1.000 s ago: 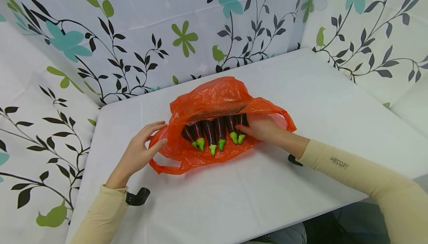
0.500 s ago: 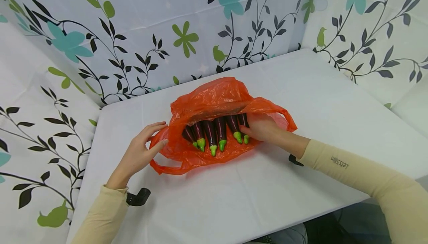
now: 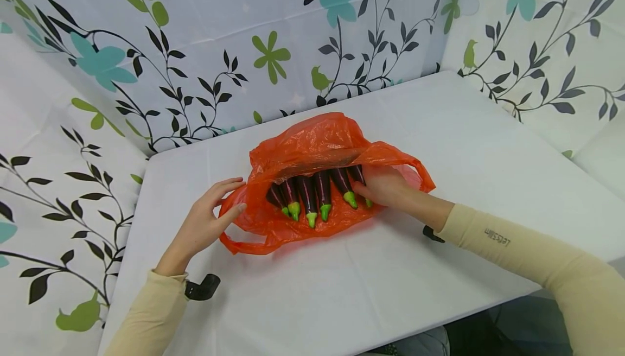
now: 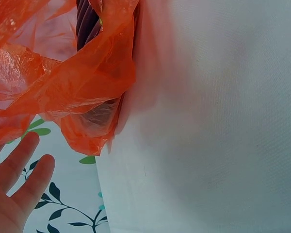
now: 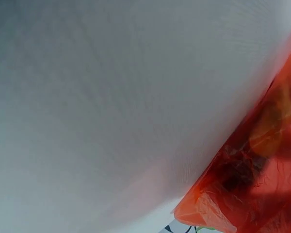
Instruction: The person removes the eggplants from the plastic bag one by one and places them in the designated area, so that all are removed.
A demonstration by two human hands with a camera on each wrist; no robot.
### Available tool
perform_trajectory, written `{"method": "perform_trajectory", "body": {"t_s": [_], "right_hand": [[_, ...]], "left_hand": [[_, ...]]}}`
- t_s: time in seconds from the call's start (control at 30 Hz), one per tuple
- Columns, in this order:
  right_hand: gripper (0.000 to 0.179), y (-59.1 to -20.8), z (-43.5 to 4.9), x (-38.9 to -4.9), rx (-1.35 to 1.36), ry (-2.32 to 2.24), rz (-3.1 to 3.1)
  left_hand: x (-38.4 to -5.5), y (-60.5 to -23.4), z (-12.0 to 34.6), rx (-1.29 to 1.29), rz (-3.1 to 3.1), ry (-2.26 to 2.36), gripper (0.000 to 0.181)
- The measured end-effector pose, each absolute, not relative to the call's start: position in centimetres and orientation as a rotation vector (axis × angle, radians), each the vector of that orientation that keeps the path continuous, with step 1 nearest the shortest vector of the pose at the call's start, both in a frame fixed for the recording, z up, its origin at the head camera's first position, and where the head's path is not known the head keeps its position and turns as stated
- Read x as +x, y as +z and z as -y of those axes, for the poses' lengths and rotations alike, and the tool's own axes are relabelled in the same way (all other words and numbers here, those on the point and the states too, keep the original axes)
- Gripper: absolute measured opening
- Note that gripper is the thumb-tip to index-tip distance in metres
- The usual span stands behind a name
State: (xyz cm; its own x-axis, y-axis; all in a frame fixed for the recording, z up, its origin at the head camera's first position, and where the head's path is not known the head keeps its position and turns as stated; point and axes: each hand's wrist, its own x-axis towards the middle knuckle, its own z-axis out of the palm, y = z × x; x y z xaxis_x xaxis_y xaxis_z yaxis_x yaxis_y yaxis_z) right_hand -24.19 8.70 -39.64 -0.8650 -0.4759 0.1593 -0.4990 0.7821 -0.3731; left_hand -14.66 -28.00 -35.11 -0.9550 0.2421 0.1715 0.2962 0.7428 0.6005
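Note:
An orange plastic bag (image 3: 307, 139) lies on the table, its mouth toward me. Inside rest several dark purple eggplants (image 3: 306, 190) in a row, green stem ends pointing at me. My right hand (image 3: 386, 185) reaches into the right side of the mouth; its thumb lies over the rightmost eggplant (image 3: 358, 174) and grips it, the other fingers hidden. My left hand (image 3: 205, 217), fingers extended and thumb apart, rests at the bag's left edge by a handle loop. In the left wrist view, straight fingers (image 4: 36, 182) show beside the bag (image 4: 97, 73).
A white cloth covers the table (image 3: 312, 291). Patterned curtains (image 3: 195, 46) with leaves and birds stand behind and at the sides. The table's front edge runs across the lower right. Black wrist cameras sit by both wrists.
The two rightmost eggplants have shifted right and tilted, opening a gap from the others. My right hand has moved slightly right with them. My left hand stays in place.

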Motion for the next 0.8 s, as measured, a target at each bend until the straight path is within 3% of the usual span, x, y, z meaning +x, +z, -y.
{"method": "perform_trajectory", "body": {"t_s": [0.17,0.57,0.8], "right_hand": [[0.039,-39.7,-9.2,-24.2,0.808,0.673,2.860],[0.053,-39.3,-9.8,-23.9,0.838,0.745,2.769],[0.043,-39.0,-10.2,-23.5,0.864,0.818,2.725]], "left_hand": [[-14.7,-35.1,27.9,-0.444,2.862,-1.006,0.050],[-14.8,-34.9,28.0,-0.436,2.870,-1.018,0.051],[-14.8,-34.9,28.0,-0.451,2.869,-1.021,0.052]]}}
